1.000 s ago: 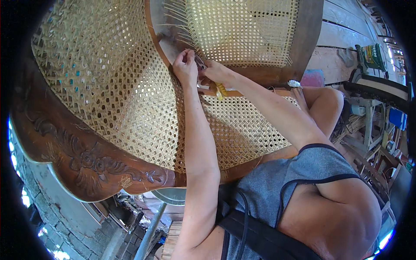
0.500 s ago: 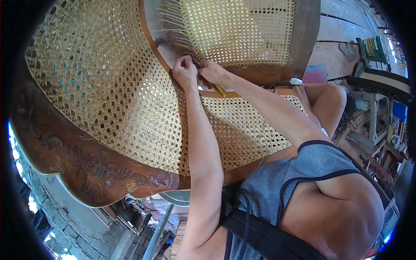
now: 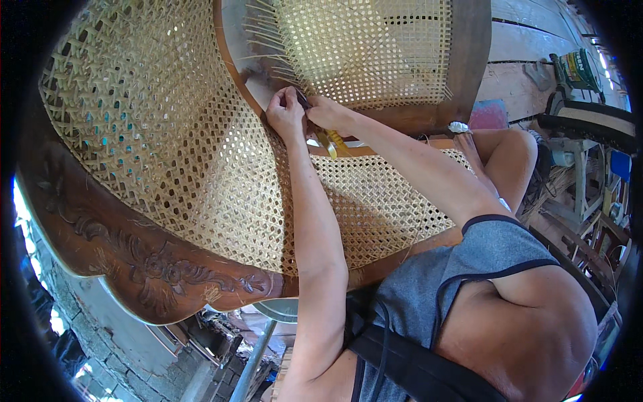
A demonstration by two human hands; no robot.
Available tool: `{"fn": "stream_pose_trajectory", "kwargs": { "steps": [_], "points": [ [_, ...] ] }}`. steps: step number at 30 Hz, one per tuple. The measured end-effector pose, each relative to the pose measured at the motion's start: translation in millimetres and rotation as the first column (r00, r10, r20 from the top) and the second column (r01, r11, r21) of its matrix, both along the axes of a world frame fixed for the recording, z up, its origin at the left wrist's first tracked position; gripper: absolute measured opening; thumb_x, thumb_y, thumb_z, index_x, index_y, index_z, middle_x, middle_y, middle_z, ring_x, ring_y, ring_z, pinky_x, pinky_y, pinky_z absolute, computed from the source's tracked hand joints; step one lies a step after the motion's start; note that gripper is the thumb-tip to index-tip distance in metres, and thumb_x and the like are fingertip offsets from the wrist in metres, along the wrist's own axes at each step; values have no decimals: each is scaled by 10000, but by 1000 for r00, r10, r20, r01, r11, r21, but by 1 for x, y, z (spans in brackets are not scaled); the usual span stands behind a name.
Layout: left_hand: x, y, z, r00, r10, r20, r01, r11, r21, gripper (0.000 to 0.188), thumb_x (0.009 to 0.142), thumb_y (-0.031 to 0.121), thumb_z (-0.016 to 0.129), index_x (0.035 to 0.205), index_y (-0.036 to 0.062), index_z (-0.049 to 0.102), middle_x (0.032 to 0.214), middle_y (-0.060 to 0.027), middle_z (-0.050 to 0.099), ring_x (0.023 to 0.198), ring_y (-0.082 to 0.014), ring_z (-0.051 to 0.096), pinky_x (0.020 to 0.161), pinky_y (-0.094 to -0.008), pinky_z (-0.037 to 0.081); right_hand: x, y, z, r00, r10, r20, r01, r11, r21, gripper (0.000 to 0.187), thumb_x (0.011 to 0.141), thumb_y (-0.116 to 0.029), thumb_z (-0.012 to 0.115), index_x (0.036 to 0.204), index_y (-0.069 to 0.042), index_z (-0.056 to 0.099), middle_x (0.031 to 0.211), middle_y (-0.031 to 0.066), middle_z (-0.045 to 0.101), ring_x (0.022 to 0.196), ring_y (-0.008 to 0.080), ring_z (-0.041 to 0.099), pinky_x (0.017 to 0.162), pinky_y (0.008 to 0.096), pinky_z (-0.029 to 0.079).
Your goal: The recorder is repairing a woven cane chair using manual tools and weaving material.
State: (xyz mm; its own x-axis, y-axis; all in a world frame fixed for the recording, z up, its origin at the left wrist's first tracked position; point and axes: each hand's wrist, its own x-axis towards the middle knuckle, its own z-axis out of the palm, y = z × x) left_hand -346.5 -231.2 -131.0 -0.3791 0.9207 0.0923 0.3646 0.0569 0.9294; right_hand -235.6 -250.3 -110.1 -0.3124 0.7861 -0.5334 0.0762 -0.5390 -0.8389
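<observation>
A wooden chair frame carries woven cane panels. My left hand (image 3: pixel 286 115) is closed in a pinch at the edge of the upper cane panel (image 3: pixel 365 50), where loose strand ends (image 3: pixel 266 41) stick out. What its fingertips hold is too small to make out. Close beside it, my right hand (image 3: pixel 327 112) grips a tool with yellow handles (image 3: pixel 331 143). The tool's dark end points up past the fingers toward the strand ends. Below my forearms lies the lower cane panel (image 3: pixel 375 194), and a wider panel (image 3: pixel 154 114) curves away on the left.
A carved wooden rail (image 3: pixel 161 268) edges the chair at lower left. At right are a green bag (image 3: pixel 577 70), a padded black-edged piece (image 3: pixel 589 124) and a wooden stand (image 3: pixel 579 175). My bent knee (image 3: pixel 509 154) is beside the chair.
The yellow handles have swung down and left, and more of them shows below my right hand. Both hands stay at nearly the same place on the panel edge. The view shifted slightly.
</observation>
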Motion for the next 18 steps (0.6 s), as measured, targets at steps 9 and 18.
{"fn": "stream_pose_trajectory", "kwargs": {
  "steps": [9,18],
  "points": [
    [-2,7,10,999,24,-28,-23,999,37,219,873,195,662,872,-24,681,775,-162,686,703,-295,646,679,-376,501,2,-3,13,999,26,31,-27,999,30,188,879,-58,479,1021,41,552,754,101,614,572,189,595,505,316,487],
    [-3,19,22,999,2,-35,1,996,87,204,888,169,654,906,-34,656,815,-160,681,713,-283,631,689,-375,503,-5,5,14,997,-62,-52,64,997,36,240,893,-105,536,1053,75,553,809,105,634,700,184,615,632,315,503]
  ]
}}
